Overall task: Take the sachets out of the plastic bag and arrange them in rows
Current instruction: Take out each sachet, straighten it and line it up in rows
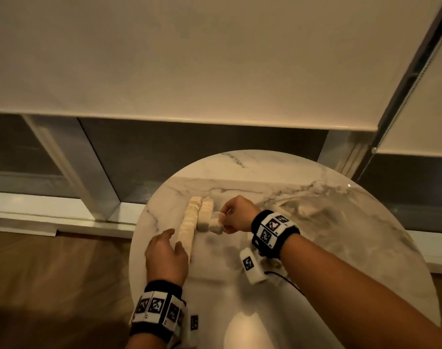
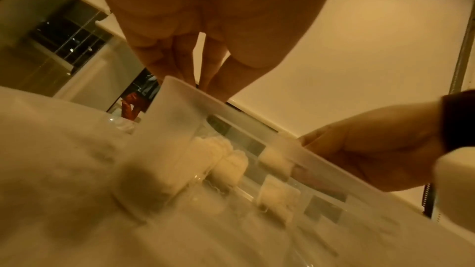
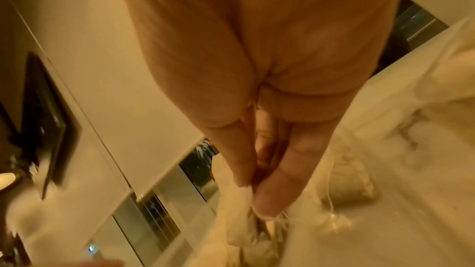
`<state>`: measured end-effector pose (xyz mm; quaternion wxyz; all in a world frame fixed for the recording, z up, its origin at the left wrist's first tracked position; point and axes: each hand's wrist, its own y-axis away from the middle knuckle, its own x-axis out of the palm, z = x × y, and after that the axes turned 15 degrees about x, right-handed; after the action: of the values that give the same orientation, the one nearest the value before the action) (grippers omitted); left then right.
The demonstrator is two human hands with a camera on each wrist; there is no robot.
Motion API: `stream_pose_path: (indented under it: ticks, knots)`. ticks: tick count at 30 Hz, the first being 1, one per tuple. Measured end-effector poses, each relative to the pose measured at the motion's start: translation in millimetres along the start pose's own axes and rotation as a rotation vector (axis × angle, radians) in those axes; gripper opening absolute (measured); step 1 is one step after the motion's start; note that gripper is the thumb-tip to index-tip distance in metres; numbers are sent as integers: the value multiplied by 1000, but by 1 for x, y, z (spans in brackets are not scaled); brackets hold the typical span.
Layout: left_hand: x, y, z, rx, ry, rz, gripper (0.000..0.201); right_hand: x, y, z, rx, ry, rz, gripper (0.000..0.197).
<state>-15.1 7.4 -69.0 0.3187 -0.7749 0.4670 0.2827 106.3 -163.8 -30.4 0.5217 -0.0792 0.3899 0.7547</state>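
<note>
Your right hand pinches a sachet by its top edge between thumb and fingers; it hangs just above the short third row, fingers above, sachet pointing down to the tabletop.

Your left hand lies relaxed, fingers loose, holding nothing, just beside the near end of the long row.

Rows run away from you, long axis near-to-far. Middle row sits touching the long one; third row starts just right of it, only a couple of sachets.

Right hand is the nearer one for placing. Judgement: the next sachet goes at the near end of the third row, parallel to its neighbours.

Open marble lies right of and nearer than the rows. The tabletop's left edge is close to the long row, so little room there. Plastic bag: cannot place it in the head view.
</note>
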Motion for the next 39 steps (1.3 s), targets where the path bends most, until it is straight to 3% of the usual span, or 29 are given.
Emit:
stream_pose_path:
  ticks: [3,7,16,19,25,28,32,36,39]
  knots:
    - [-5,-2,5,-29,29,-43,41,15,-23,14,85,157,17,4]
    - [-8,-1,11,-84,64,15,39,29,-39,26,144,201,25,14]
    - [-10,-1,16,-98,152,29,39,48,-64,38,139,445,-55,19]
    - [-9,0,18,-95,161,28,40,52,-68,37,148,503,-64,31]
    - [-8,1,20,-95,158,25,40,44,-64,37,118,485,-73,35]
    - [-7,1,23,-95,166,28,39,28,-44,37,96,349,-107,27]
    - [-10,0,25,-74,144,-4,37,-10,2,25,65,-84,-130,15]
    - [-16,3,6,50,23,-77,28,-51,57,-17,24,-388,-199,12]
    - [-15,12,-29,156,140,-54,10,-65,88,-61,30,-456,-268,7]
